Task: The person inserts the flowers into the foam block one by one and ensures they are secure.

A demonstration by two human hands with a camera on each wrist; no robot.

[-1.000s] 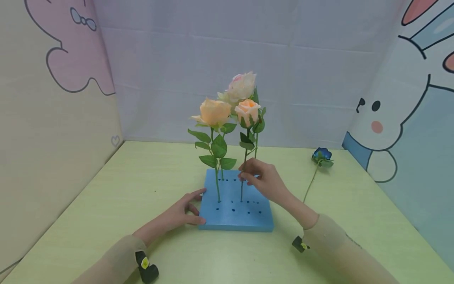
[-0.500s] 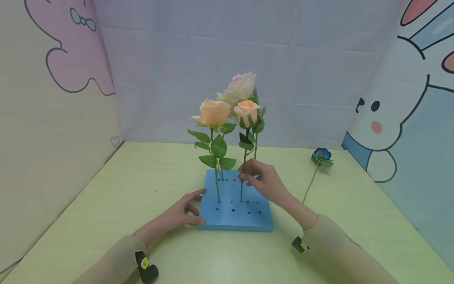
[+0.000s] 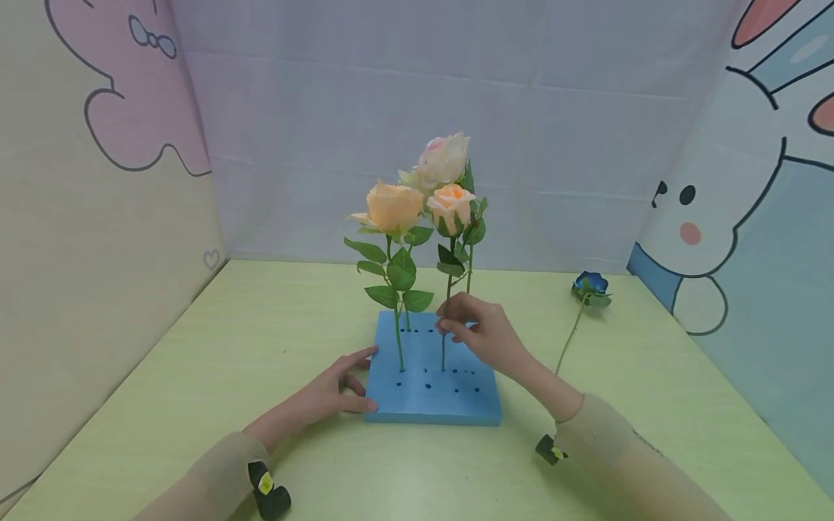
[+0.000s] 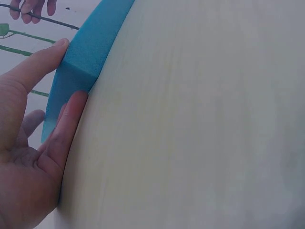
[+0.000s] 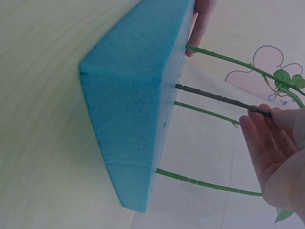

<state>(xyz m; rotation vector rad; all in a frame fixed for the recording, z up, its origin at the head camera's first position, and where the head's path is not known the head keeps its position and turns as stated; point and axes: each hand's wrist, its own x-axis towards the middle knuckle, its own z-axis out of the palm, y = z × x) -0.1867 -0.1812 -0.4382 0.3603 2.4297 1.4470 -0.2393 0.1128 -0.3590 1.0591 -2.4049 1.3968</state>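
My right hand (image 3: 485,331) pinches the dark stem of a small peach rose (image 3: 451,206) between thumb and fingers. In the right wrist view the lower end of that dark stem (image 5: 217,97) meets the top face of a blue foam block (image 5: 121,100). At the block's left side rests my left hand (image 3: 326,394), fingers extended; the left wrist view has its thumb at the top edge and a finger along the side. A larger yellow-peach rose (image 3: 394,208) and a pale pink flower (image 3: 444,161) stand upright in the block.
A blue rose (image 3: 590,284) lies on the table (image 3: 313,304) at the right, its stem running under my right forearm. Several small holes dot the block's top. Cartoon-printed side panels and a pale back cloth (image 3: 313,145) surround the table.
The small peach rose's bloom has shifted slightly to the left, with its stem base in the same spot. My left hand stays at the block.
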